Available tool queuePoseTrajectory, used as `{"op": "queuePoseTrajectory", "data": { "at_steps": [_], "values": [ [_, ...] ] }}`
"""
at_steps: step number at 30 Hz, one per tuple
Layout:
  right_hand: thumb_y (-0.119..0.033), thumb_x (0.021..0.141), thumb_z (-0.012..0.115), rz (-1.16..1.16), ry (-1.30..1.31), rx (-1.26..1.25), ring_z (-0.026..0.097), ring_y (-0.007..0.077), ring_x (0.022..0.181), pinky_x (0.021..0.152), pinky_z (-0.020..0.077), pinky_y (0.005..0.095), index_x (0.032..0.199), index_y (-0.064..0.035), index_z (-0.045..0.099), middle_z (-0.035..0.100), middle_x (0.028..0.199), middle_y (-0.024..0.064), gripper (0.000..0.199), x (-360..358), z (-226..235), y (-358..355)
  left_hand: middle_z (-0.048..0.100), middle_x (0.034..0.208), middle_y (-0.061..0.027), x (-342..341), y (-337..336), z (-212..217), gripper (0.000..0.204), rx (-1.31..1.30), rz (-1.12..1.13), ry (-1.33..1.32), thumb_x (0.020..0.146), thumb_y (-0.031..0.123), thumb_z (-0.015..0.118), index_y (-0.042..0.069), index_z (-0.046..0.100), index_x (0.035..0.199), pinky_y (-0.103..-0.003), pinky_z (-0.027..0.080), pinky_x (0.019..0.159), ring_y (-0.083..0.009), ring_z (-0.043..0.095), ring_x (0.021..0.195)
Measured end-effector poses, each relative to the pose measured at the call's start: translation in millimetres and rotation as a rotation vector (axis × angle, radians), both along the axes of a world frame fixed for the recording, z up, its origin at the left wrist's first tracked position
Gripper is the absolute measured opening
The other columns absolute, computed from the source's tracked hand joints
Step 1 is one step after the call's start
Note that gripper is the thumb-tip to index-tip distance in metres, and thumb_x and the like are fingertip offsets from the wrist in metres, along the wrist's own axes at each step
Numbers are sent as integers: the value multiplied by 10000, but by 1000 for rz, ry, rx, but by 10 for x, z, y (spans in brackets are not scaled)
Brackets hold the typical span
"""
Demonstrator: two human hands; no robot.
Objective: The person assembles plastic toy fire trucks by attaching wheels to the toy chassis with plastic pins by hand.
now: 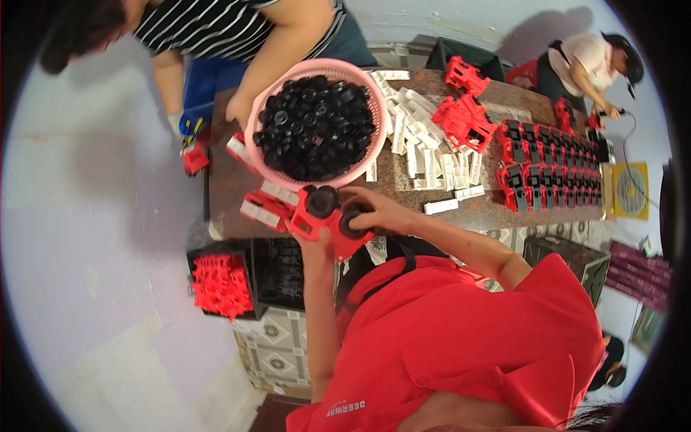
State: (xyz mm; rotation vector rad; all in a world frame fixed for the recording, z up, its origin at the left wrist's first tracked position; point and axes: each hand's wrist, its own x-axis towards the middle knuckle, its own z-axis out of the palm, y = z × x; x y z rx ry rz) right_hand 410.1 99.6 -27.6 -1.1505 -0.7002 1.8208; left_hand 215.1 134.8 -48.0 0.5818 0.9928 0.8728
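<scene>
My left hand [314,241] grips a red toy truck body [345,243] from beneath, I judge to keep it steady, while my right hand [371,210] has its fingers curled round one black wheel [355,222] at its side; a second wheel shows beside it, so I count two on this body. I hold it over the near edge of the worktop [475,212], toward the left corner, just beside the pink basket [255,153], which probably stands there so its heap of loose black wheels [317,122] is within easy reach; they overlap too much to count. Near my left hand, by that corner, lie red-and-white pieces [265,210], their number partly hidden. Right of the basket, white plastic parts [425,155] spread in a jumble, a few dozen perhaps, and beyond them red truck shells [464,122] are piled toward the far edge, at least two. Toward the right edge, red-and-black trucks [551,165] stand packed in two rows, likely to save space and ease counting, though they sit too close for me to number exactly. Below the near left corner are two black crates, one heaped with red plastic parts [221,284]. Two co-workers are at the far edge, one at each end.
</scene>
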Motion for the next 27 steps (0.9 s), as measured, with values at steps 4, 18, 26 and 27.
{"op": "queuePoseTrajectory", "data": {
  "at_steps": [4, 18, 26, 27],
  "values": [
    [-250, 775, 726, -156, -293, 186, 581, 197, 1044, 866, 501, 311, 1461, -90, 347, 541, 1282, 127, 800, -118, -264, -226, 509, 1292, -83, 206, -241, 140, 682, 121, -195, 146, 806, 49, 721, 67, 361, 1386, -394, 472, 982, -225, 554, 1142],
    [-313, 649, 836, -920, -1921, -135, 392, 435, 1256, 979, 379, 540, 1389, -157, 408, 350, 1429, 213, 869, 1736, -978, -435, 498, 1322, -81, 1174, 1048, -328, 663, 194, -186, 246, 828, 117, 746, 97, 372, 1375, -376, 553, 847, -206, 576, 1114],
    [-59, 639, 770, -680, -1637, -235, 530, 391, 1149, 955, 459, 448, 1187, -131, 626, 543, 1250, 196, 570, 2951, -1380, -977, 402, 1383, -286, 1394, 1402, -570, 1052, 391, -182, 1426, 743, 568, 727, -9, 228, 1468, -507, 359, 1046, -406, 432, 1270],
    [-6, 640, 737, -736, -1651, -136, 561, 374, 1085, 933, 466, 438, 1130, -105, 642, 570, 1173, 178, 508, 2940, -1381, -1043, 387, 1365, -326, 1379, 1222, -557, 972, 667, -153, 1282, 785, 548, 688, -33, 276, 1446, -523, 361, 1012, -443, 421, 1244]
  ]
}}
